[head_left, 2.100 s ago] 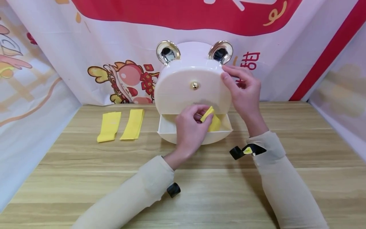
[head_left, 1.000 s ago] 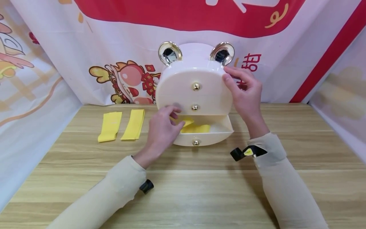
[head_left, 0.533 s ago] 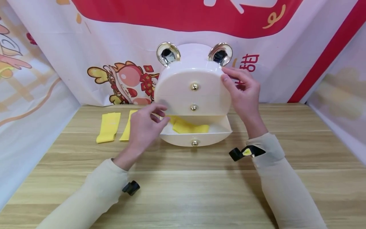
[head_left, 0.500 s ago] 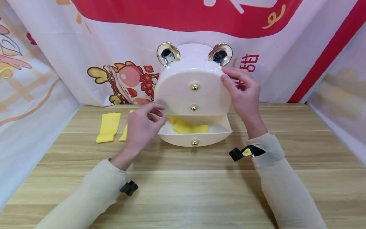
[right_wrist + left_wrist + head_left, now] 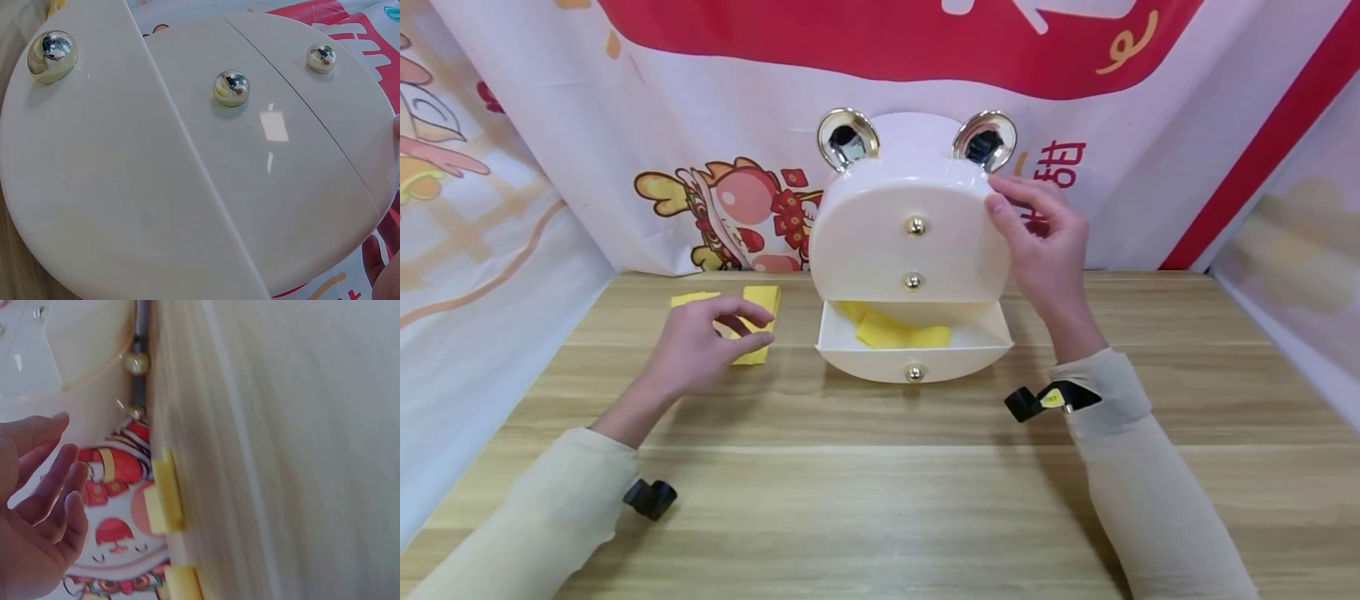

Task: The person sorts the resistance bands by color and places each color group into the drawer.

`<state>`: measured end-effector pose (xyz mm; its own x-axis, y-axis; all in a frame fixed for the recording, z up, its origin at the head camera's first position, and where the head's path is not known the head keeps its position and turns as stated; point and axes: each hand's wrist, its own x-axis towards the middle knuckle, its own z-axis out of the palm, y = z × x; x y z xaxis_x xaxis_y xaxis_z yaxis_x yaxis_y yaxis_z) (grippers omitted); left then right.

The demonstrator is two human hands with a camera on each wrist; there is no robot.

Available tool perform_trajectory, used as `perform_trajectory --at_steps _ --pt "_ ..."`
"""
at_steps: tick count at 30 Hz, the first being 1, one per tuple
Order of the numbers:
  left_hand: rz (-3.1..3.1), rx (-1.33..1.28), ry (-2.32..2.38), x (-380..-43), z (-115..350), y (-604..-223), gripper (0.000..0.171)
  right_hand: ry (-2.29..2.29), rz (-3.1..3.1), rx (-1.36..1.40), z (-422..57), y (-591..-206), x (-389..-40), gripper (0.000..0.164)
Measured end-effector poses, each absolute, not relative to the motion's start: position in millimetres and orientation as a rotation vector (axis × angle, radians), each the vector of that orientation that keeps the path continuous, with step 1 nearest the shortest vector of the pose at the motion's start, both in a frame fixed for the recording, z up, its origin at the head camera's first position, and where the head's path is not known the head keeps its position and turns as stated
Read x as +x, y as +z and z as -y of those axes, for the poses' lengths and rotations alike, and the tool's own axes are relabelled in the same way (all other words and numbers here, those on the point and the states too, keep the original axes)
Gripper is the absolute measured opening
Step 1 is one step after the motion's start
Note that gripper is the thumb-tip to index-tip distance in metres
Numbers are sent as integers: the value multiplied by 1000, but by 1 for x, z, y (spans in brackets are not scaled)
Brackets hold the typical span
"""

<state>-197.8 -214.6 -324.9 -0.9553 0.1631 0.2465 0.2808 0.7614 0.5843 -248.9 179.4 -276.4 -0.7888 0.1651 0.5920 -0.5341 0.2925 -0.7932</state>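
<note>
A white rounded drawer box (image 5: 865,233) with gold knobs stands at the back of the table, its bottom drawer (image 5: 857,363) pulled out. Folded yellow cloth (image 5: 891,332) lies in that drawer, towards its left. My right hand (image 5: 1047,246) holds the box's upper right edge, thumb on the front and fingers around the side. Over two folded yellow strips on the table hovers my left hand (image 5: 703,342), fingers loosely bent and nothing in them. It partly covers the left strip (image 5: 691,298) and the right strip (image 5: 763,297). The left wrist view also shows the left hand (image 5: 40,512) apart from them.
Two shiny gold ear-like discs, left (image 5: 847,140) and right (image 5: 985,142), top the box. A printed white and red cloth (image 5: 737,92) hangs right behind it, with more cloth at both sides. Bare wood tabletop (image 5: 880,492) lies in front.
My left hand has let go of the yellow cloth inside the drawer and moved left, over the strips on the table. My right hand has stayed on the box.
</note>
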Motion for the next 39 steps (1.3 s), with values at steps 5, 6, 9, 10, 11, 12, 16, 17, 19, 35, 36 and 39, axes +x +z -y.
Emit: perform_trajectory --at_steps 5,6,9,10,11,12,16,17,19,35,36,39 --pt "2912 -334 -996 -204 237 -333 30 1554 1967 322 -182 -276 -249 32" --pt "2940 -314 -1007 -205 240 -334 32 1557 1968 327 -182 -276 -249 32" --pt "3030 -239 -1044 -206 248 -337 37 1565 1967 340 -181 -276 -249 32" --pt "3059 -214 -1065 -207 249 -338 39 1566 1967 342 -181 -276 -249 32" --pt "3082 -190 -1092 -207 250 -340 40 1567 1968 340 -181 -276 -249 31" --pt "3099 -168 -1122 -208 251 -341 42 1568 1967 340 -181 -276 -249 31" --pt "3141 -99 -1216 -212 253 -347 46 1561 1975 337 -181 -277 -249 32" --pt "3146 -94 -1225 -213 253 -349 47 1559 1977 338 -181 -277 -249 32" --pt "3158 -76 -1240 -216 254 -351 49 1555 1979 341 -181 -277 -249 32" --pt "3146 -99 -1133 -220 246 -352 33 1550 1977 333 -180 -275 -247 32" --pt "3141 -105 -1131 -220 245 -352 32 1550 1977 331 -181 -275 -247 32" --pt "3133 -103 -1119 -219 244 -352 30 1554 1981 334 -180 -275 -247 32"
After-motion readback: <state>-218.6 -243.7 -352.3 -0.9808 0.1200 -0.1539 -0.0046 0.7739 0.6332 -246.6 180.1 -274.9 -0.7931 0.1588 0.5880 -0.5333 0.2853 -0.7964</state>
